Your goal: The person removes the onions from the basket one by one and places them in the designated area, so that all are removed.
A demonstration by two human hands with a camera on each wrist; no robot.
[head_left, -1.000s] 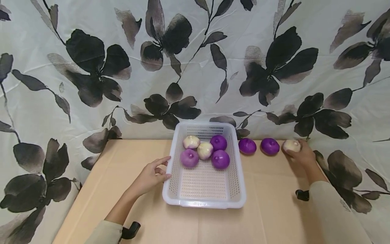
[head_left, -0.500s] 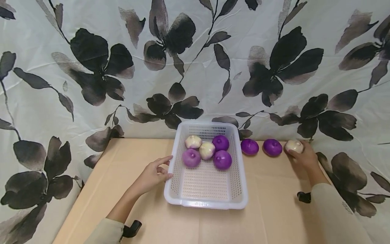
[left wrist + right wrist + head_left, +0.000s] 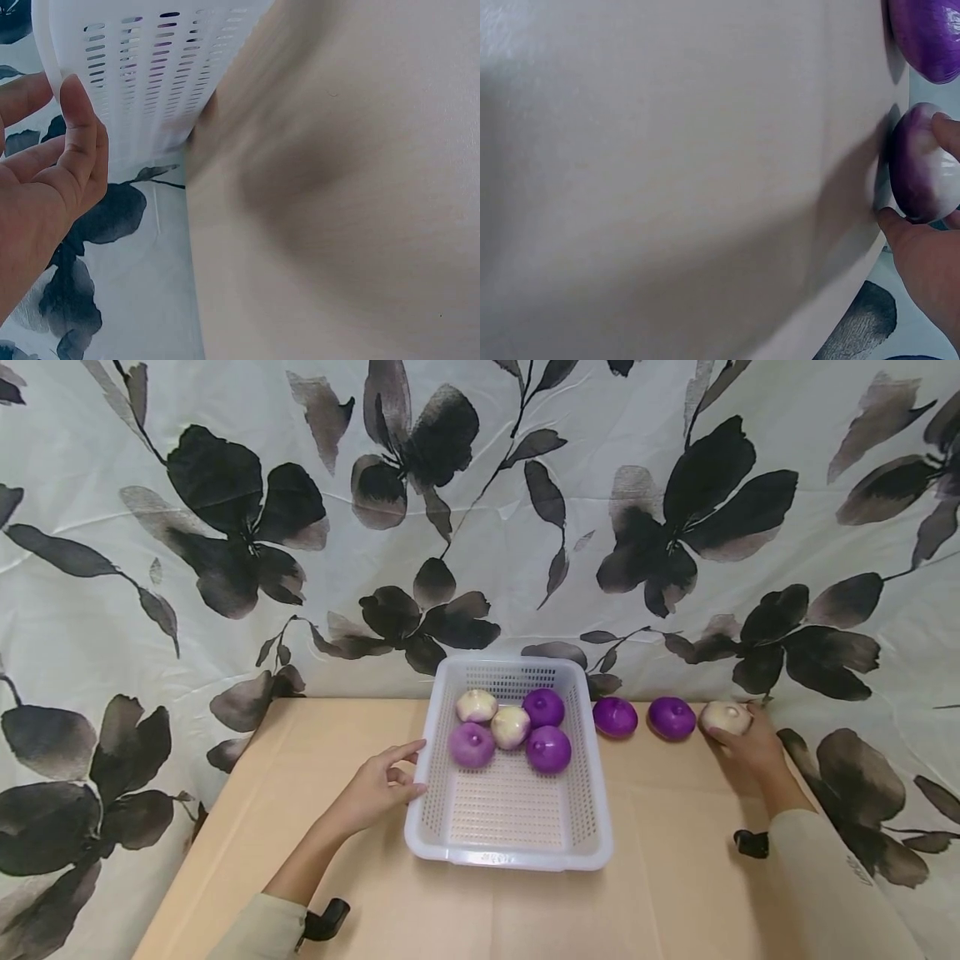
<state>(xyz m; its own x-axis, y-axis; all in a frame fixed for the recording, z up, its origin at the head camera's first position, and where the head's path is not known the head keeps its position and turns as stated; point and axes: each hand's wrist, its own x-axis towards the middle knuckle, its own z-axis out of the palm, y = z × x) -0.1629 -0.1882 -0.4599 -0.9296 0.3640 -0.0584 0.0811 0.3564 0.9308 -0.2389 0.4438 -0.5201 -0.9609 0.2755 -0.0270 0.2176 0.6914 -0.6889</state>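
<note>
In the head view my left hand (image 3: 375,789) is at the left side of a white perforated plastic basket (image 3: 510,860). The left wrist view shows its thumb and a finger pinching the basket's rim (image 3: 46,45). My right hand (image 3: 757,747) grips a whitish onion (image 3: 726,717) at the table's far right. Seen from the right wrist, this onion (image 3: 919,169) is purple on one side, with fingertips on its top and side. Inside the basket sit purple onions (image 3: 548,749) and pale ones (image 3: 511,727), bunched towards the back.
Two purple onions (image 3: 615,717) (image 3: 671,718) stand in a row between the basket and my right hand, along the table's back edge. A floral cloth (image 3: 480,552) hangs directly behind the light wooden table (image 3: 360,893).
The head view has shifted slightly. Both hands keep their places, the left at the basket's rim and the right around the whitish onion.
</note>
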